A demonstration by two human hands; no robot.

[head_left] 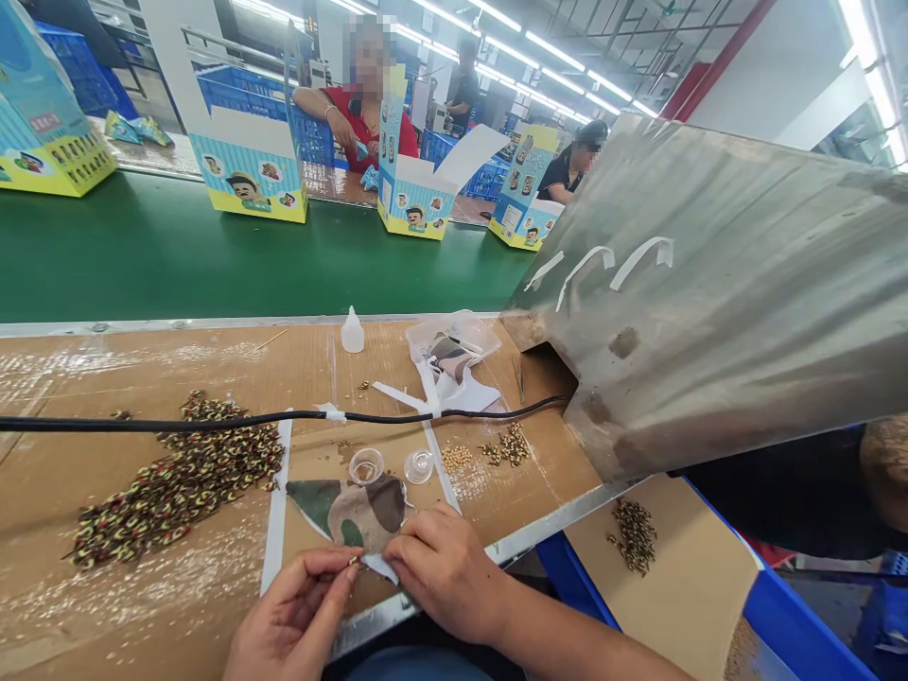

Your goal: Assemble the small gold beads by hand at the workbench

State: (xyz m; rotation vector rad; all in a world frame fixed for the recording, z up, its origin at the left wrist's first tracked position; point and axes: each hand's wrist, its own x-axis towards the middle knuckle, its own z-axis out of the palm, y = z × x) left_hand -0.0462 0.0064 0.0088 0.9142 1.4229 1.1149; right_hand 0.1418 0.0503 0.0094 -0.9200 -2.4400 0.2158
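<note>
A patch of camouflage-print cloth (347, 518) is lying on a white-edged paper sheet (305, 492) at the near edge of the cardboard-covered bench (128, 615). The left hand (294, 615) is pinching a tiny striped bead (353, 560) between thumb and forefinger at the cloth's near edge. The right hand (446, 572) is pressing down on the cloth beside it, its fingers close together.

Just beyond the cloth, two clear plastic caps (366, 465) are sitting side by side, with a small heap of tan beads (456, 460) to their right. A large scatter of dark striped beads (181, 482) is spreading across the bench on the left. A black cable (213, 421) is running across the bench, taped down. Farther off, a small glue bottle (353, 332) is standing near a clear plastic container (450, 339). A dented metal hood (709, 303) is leaning in from the right. Beyond the green conveyor belt (213, 251), printed cardboard displays (248, 165) are standing, and co-workers (361, 104) are sitting at the far side.
</note>
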